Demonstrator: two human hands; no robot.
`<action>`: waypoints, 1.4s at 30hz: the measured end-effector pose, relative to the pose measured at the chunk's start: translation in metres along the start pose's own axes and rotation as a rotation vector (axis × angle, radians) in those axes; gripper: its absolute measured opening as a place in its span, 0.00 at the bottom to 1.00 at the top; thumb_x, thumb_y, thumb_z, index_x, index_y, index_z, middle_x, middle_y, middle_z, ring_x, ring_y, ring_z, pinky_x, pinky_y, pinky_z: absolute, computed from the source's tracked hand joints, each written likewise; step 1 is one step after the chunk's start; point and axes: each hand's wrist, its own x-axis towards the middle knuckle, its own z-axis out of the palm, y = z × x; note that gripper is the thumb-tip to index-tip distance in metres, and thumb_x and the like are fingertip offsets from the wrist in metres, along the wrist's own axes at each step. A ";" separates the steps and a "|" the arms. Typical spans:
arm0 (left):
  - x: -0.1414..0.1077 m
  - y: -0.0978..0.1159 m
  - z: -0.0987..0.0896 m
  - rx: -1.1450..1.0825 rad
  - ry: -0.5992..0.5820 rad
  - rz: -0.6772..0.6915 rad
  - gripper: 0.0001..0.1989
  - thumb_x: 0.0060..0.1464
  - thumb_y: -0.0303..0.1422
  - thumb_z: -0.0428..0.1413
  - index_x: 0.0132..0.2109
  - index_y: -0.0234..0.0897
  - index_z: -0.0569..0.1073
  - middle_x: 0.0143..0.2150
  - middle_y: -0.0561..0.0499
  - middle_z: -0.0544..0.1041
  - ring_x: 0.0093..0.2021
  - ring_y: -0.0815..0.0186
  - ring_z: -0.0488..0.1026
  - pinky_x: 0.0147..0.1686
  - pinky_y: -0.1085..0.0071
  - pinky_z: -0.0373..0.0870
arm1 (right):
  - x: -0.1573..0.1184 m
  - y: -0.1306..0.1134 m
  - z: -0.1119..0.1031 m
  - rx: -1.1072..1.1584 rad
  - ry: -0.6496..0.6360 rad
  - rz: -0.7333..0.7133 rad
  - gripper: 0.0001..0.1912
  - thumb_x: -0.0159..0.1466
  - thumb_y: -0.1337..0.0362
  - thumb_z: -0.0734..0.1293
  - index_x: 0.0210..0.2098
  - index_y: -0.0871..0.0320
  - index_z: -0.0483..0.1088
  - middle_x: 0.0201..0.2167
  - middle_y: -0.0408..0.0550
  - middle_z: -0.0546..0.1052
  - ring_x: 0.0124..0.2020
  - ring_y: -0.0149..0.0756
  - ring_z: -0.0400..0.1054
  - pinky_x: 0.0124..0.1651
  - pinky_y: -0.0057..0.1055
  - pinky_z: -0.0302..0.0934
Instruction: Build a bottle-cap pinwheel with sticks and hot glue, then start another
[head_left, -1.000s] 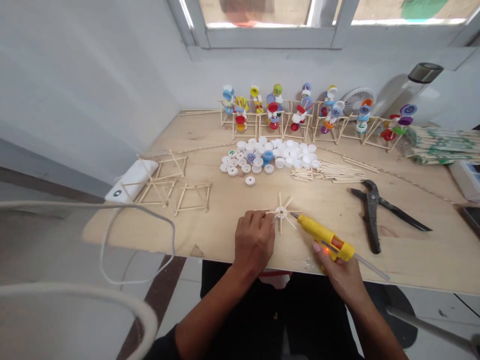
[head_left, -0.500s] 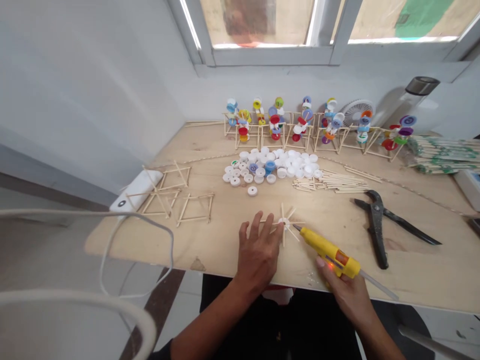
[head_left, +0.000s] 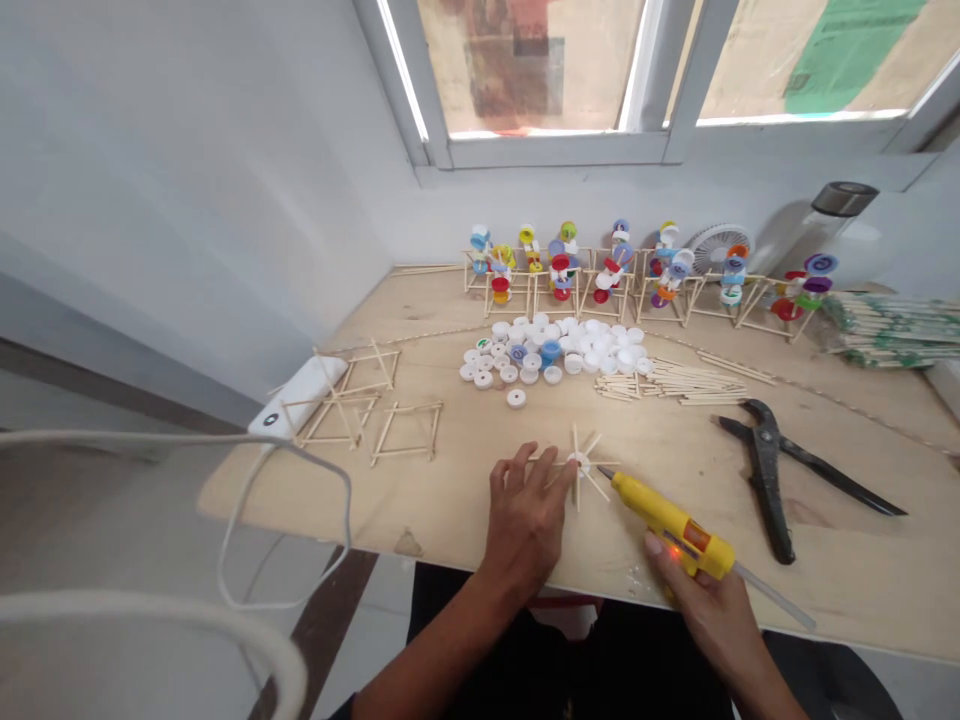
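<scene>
A white bottle cap with thin wooden sticks fanned out around it like spokes [head_left: 578,463] lies flat on the table. My left hand [head_left: 529,510] rests beside it on its left side, fingers spread, the thumb side touching the cap and some sticks hidden under the fingers. My right hand [head_left: 701,595] is wrapped around the handle of a yellow hot glue gun [head_left: 671,520] with a lit red light. A clear glue stick [head_left: 776,597] juts from its back. The gun's nozzle points left, close to the spokes at the right of the cap.
Beyond lie a pile of mostly white bottle caps [head_left: 555,345] and loose wooden sticks [head_left: 690,382]. Black pliers [head_left: 769,480] lie at right, square stick frames [head_left: 409,432] and a power strip [head_left: 300,400] at left. Finished stick-and-cap wheels [head_left: 561,280] line the back.
The camera view has tilted up slightly, so everything sits lower and a little further right. Both hands, the glue gun and the spoked cap keep nearly the same places relative to the table.
</scene>
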 end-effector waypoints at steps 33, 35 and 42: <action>0.009 -0.019 -0.024 -0.733 -0.334 -0.452 0.08 0.57 0.37 0.48 0.35 0.39 0.68 0.35 0.49 0.76 0.37 0.62 0.73 0.39 0.66 0.66 | -0.009 -0.007 -0.005 0.031 -0.026 0.120 0.21 0.54 0.50 0.70 0.40 0.59 0.74 0.36 0.51 0.80 0.38 0.44 0.74 0.40 0.33 0.70; 0.005 -0.017 -0.026 -0.792 -0.339 -0.472 0.08 0.57 0.37 0.49 0.34 0.39 0.68 0.33 0.50 0.76 0.36 0.62 0.73 0.38 0.67 0.66 | -0.009 -0.009 -0.005 0.022 -0.024 0.092 0.20 0.55 0.51 0.70 0.40 0.59 0.74 0.37 0.51 0.80 0.39 0.44 0.74 0.42 0.33 0.69; 0.006 -0.018 -0.025 -1.018 -0.277 -0.614 0.05 0.54 0.34 0.51 0.34 0.38 0.66 0.28 0.53 0.76 0.32 0.66 0.73 0.37 0.68 0.66 | -0.014 -0.016 -0.003 -0.082 -0.083 -0.017 0.19 0.58 0.51 0.67 0.42 0.59 0.73 0.35 0.50 0.79 0.37 0.42 0.73 0.40 0.31 0.69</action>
